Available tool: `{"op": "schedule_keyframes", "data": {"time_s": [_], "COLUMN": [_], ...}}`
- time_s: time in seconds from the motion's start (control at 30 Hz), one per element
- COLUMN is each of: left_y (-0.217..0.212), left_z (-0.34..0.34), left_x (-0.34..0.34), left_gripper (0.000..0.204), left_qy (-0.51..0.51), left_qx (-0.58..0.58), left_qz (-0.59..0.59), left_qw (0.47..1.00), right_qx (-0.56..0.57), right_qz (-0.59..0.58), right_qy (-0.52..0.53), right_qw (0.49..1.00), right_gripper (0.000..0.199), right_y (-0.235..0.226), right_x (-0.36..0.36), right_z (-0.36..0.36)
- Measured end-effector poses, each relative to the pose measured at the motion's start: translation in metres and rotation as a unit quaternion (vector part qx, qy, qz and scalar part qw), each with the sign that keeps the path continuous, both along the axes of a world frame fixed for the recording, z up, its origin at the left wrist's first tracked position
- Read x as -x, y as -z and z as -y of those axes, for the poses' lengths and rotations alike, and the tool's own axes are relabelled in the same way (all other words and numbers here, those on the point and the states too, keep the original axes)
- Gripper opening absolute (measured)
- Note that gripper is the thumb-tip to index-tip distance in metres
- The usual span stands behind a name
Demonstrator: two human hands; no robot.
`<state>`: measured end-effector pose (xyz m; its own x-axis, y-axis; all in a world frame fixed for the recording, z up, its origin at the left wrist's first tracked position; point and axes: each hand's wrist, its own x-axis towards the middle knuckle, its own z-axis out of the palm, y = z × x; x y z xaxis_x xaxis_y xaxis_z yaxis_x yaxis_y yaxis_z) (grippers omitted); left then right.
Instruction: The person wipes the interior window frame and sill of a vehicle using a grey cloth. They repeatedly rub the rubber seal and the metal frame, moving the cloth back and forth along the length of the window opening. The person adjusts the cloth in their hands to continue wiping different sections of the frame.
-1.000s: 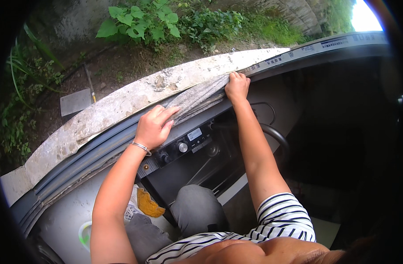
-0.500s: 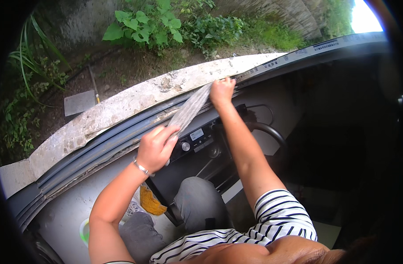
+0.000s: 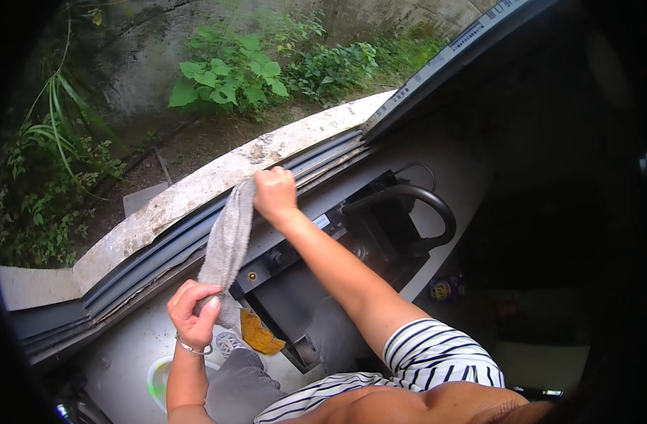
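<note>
A grey cloth [image 3: 228,237] stretches between my two hands. My right hand [image 3: 275,194], fingers curled in a fist, presses the cloth's far end onto the blue-grey sliding window track [image 3: 322,157]. Nearer to me and to the left, my left hand [image 3: 195,311], with a silver bangle at the wrist, pinches the cloth's other end. A loose tail of the cloth hangs below those fingers. Along the outer side of the track runs a pale, stained stone sill [image 3: 217,168].
Below the track stands a black machine [image 3: 352,244] with a curved handle [image 3: 444,212] and a control panel. A yellow-brown cloth [image 3: 260,333] lies near my shoe. A white-and-green basin [image 3: 157,381] is at lower left. Outside grow leafy plants [image 3: 228,78] before a wall.
My right hand has slid left and nearer along the track with the cloth. My left hand has moved down and left. The view has shifted, showing more of the machine's handle.
</note>
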<state>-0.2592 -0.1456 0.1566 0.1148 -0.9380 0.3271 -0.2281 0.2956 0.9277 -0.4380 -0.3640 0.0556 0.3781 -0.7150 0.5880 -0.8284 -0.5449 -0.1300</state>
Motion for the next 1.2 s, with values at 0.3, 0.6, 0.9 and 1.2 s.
{"op": "schedule_keyframes", "data": {"time_s": [0.3,0.6,0.9,1.2], "left_y": [0.028,0.043,0.076,0.101], "left_z": [0.023,0.080,0.072,0.059], "left_x": [0.045,0.047,-0.011,0.010], "left_gripper": [0.023,0.017,0.019,0.057], "left_qy": [0.152,-0.015,-0.276,-0.186], "left_qx": [-0.023,-0.057,-0.029,-0.001], "left_qz": [-0.009,-0.087,0.421,0.515], "left_qw": [0.988,0.994,0.864,0.837], "right_qx": [-0.389,-0.214,-0.177,-0.216], "right_qz": [0.590,0.463,-0.142,-0.189], "right_qy": [-0.044,0.127,0.127,0.126], "right_qw": [0.706,0.851,0.966,0.949], "right_gripper": [0.014,0.010,0.029,0.072], "right_y": [-0.064,-0.039,-0.012,-0.027], "right_x": [0.128,0.150,0.068,0.061], "right_z": [0.009,0.043,0.028,0.012]}}
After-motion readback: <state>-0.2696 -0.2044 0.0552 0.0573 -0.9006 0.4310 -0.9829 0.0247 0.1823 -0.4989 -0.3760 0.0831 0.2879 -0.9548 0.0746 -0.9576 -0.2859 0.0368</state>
